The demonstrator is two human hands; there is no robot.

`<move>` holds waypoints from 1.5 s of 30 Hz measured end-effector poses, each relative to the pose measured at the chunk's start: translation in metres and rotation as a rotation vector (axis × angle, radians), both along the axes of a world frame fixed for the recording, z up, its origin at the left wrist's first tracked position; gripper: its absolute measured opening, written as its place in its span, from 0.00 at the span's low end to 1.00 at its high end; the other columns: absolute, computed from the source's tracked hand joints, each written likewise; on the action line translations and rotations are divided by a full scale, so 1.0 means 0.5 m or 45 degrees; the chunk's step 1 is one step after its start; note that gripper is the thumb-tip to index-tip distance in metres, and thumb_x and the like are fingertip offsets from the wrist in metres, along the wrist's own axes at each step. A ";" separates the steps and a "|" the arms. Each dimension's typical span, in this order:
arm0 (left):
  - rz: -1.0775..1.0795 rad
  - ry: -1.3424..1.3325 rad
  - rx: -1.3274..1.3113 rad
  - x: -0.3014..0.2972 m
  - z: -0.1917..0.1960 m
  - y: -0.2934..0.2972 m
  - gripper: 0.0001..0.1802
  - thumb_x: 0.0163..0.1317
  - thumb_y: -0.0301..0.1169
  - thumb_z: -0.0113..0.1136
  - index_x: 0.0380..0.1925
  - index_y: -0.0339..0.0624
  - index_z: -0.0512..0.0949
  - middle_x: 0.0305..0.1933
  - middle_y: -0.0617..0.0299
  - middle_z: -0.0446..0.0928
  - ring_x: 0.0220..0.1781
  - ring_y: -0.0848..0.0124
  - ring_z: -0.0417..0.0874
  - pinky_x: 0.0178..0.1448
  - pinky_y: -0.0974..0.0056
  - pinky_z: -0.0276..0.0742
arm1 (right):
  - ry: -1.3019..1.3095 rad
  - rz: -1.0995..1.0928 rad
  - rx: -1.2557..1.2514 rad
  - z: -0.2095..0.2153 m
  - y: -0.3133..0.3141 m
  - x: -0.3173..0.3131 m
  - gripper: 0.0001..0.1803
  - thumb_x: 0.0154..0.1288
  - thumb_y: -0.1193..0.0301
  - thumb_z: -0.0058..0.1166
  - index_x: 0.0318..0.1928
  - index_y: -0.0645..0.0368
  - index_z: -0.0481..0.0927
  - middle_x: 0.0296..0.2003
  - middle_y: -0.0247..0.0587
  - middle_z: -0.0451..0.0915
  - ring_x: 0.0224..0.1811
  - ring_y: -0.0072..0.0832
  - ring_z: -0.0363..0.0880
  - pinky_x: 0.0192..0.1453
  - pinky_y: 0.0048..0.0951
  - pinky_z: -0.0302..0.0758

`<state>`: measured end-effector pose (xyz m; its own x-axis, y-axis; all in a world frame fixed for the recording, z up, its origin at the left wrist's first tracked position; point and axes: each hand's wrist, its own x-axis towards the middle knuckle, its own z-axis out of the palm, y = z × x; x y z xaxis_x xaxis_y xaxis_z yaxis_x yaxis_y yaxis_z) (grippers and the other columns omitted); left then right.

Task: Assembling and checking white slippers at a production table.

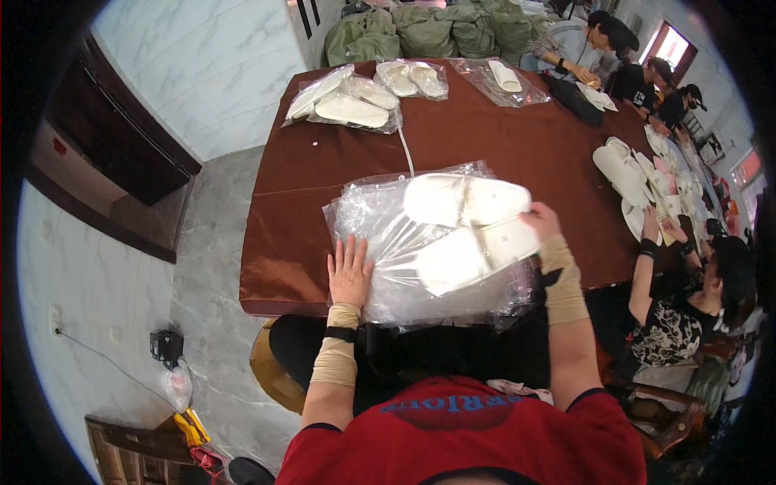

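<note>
A pair of white slippers (467, 200) lies over a stack of clear plastic bags (380, 210) near the table's front edge. My right hand (543, 222) is closed on the right end of the slippers. Flat on the left part of the stack rests my left hand (350, 271), its fingers stretched out. Creases run through the plastic between that hand and the slippers. Whether the slippers are inside the top bag or only on it, I cannot tell.
Bagged white slippers (352, 101) lie at the far left of the brown-covered table (283, 218). Another bagged slipper (505, 77) is at the back. Loose slippers (626, 170) are heaped at the right, where a person (683, 315) handles them. Several people work farther back. Green sacks (424, 34) stand behind.
</note>
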<state>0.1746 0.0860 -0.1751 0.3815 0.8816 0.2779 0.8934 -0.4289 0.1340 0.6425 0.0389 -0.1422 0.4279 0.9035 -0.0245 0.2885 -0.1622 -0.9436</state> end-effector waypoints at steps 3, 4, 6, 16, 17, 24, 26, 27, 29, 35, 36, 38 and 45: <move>0.005 -0.001 0.007 0.006 -0.005 0.003 0.30 0.66 0.46 0.48 0.68 0.57 0.60 0.75 0.62 0.53 0.76 0.59 0.51 0.74 0.47 0.47 | -0.223 -0.214 0.077 0.058 -0.067 0.162 0.16 0.53 0.73 0.63 0.43 0.65 0.79 0.33 0.37 0.82 0.33 0.22 0.78 0.40 0.26 0.77; -0.002 -0.012 0.005 0.010 -0.004 0.003 0.30 0.66 0.46 0.48 0.68 0.57 0.60 0.75 0.62 0.53 0.76 0.59 0.51 0.74 0.47 0.47 | -0.351 -0.301 0.054 0.079 -0.096 0.209 0.16 0.53 0.73 0.63 0.43 0.65 0.79 0.33 0.36 0.82 0.33 0.21 0.78 0.40 0.25 0.76; 0.008 0.014 -0.023 0.005 0.002 0.002 0.30 0.68 0.46 0.45 0.69 0.57 0.58 0.75 0.62 0.51 0.76 0.59 0.50 0.74 0.47 0.46 | -0.388 -0.340 0.271 0.136 -0.140 0.236 0.16 0.55 0.73 0.63 0.44 0.64 0.78 0.33 0.33 0.81 0.33 0.19 0.76 0.39 0.22 0.74; 0.035 0.022 -0.036 -0.004 -0.007 -0.003 0.31 0.67 0.46 0.47 0.69 0.57 0.58 0.75 0.61 0.51 0.76 0.59 0.50 0.74 0.46 0.46 | 0.263 -0.122 0.412 0.245 -0.101 -0.033 0.12 0.62 0.76 0.56 0.46 0.63 0.78 0.37 0.33 0.80 0.35 0.19 0.76 0.40 0.21 0.74; 0.034 0.018 -0.038 -0.006 -0.008 -0.002 0.31 0.67 0.46 0.47 0.69 0.57 0.58 0.75 0.61 0.51 0.76 0.59 0.50 0.74 0.46 0.47 | 0.323 -0.054 0.333 0.205 -0.078 -0.072 0.11 0.61 0.75 0.56 0.45 0.62 0.78 0.37 0.33 0.80 0.35 0.20 0.77 0.40 0.22 0.75; -0.004 -0.052 -0.039 -0.006 -0.019 0.006 0.32 0.65 0.46 0.50 0.68 0.54 0.60 0.75 0.60 0.52 0.76 0.58 0.50 0.74 0.45 0.45 | -1.099 0.060 -0.163 -0.008 -0.026 -0.191 0.13 0.59 0.72 0.58 0.45 0.59 0.77 0.35 0.45 0.79 0.40 0.37 0.79 0.43 0.38 0.75; -0.018 -0.087 -0.072 -0.013 -0.019 0.006 0.32 0.64 0.45 0.51 0.68 0.53 0.60 0.75 0.60 0.52 0.76 0.58 0.49 0.74 0.45 0.45 | -1.120 -0.039 -0.132 0.009 -0.028 -0.170 0.14 0.58 0.72 0.57 0.46 0.57 0.77 0.38 0.47 0.78 0.43 0.42 0.76 0.46 0.42 0.74; -0.013 -0.079 -0.077 -0.019 -0.018 0.008 0.32 0.64 0.45 0.51 0.68 0.53 0.60 0.75 0.60 0.52 0.76 0.58 0.49 0.74 0.45 0.45 | -1.148 -0.144 -0.105 0.016 -0.032 -0.155 0.16 0.58 0.72 0.56 0.48 0.55 0.77 0.41 0.48 0.77 0.46 0.46 0.74 0.48 0.45 0.73; -0.041 -0.179 -0.185 -0.026 -0.009 0.018 0.31 0.63 0.40 0.54 0.67 0.51 0.62 0.74 0.57 0.54 0.75 0.57 0.51 0.74 0.46 0.48 | -1.260 -0.278 -0.088 0.022 -0.049 -0.118 0.18 0.59 0.73 0.55 0.52 0.55 0.75 0.47 0.49 0.73 0.51 0.47 0.71 0.53 0.43 0.72; -0.153 -0.537 -0.001 0.003 0.113 0.027 0.16 0.57 0.27 0.60 0.48 0.43 0.77 0.58 0.52 0.72 0.60 0.54 0.72 0.61 0.53 0.68 | -1.262 -0.113 -0.347 -0.026 -0.085 -0.038 0.24 0.56 0.77 0.56 0.56 0.55 0.72 0.48 0.50 0.72 0.52 0.49 0.70 0.56 0.44 0.71; -0.229 -0.630 0.099 0.039 0.155 0.017 0.09 0.55 0.26 0.60 0.38 0.41 0.79 0.48 0.54 0.77 0.50 0.55 0.76 0.54 0.55 0.72 | -1.304 -0.114 -0.347 -0.033 -0.081 -0.030 0.24 0.56 0.76 0.57 0.56 0.55 0.72 0.48 0.50 0.73 0.51 0.48 0.71 0.56 0.44 0.71; -0.324 -0.625 0.031 0.100 0.202 -0.007 0.04 0.55 0.26 0.61 0.31 0.40 0.80 0.40 0.57 0.78 0.44 0.56 0.77 0.49 0.55 0.72 | -1.327 -0.107 -0.342 -0.046 -0.078 -0.035 0.24 0.56 0.76 0.58 0.55 0.56 0.72 0.47 0.50 0.73 0.51 0.48 0.71 0.55 0.44 0.71; -0.238 -0.030 0.079 0.308 0.167 -0.023 0.10 0.54 0.39 0.63 0.27 0.45 0.82 0.36 0.60 0.78 0.39 0.61 0.77 0.42 0.55 0.71 | -0.595 -0.357 0.098 -0.003 -0.105 -0.061 0.27 0.55 0.74 0.59 0.58 0.53 0.72 0.45 0.47 0.74 0.49 0.43 0.75 0.53 0.37 0.73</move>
<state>0.3284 0.0745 -0.0915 0.5297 0.7768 0.3406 0.7942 -0.5952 0.1223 0.6118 -0.0137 -0.1437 0.6018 0.7452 0.2874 0.6352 -0.2284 -0.7378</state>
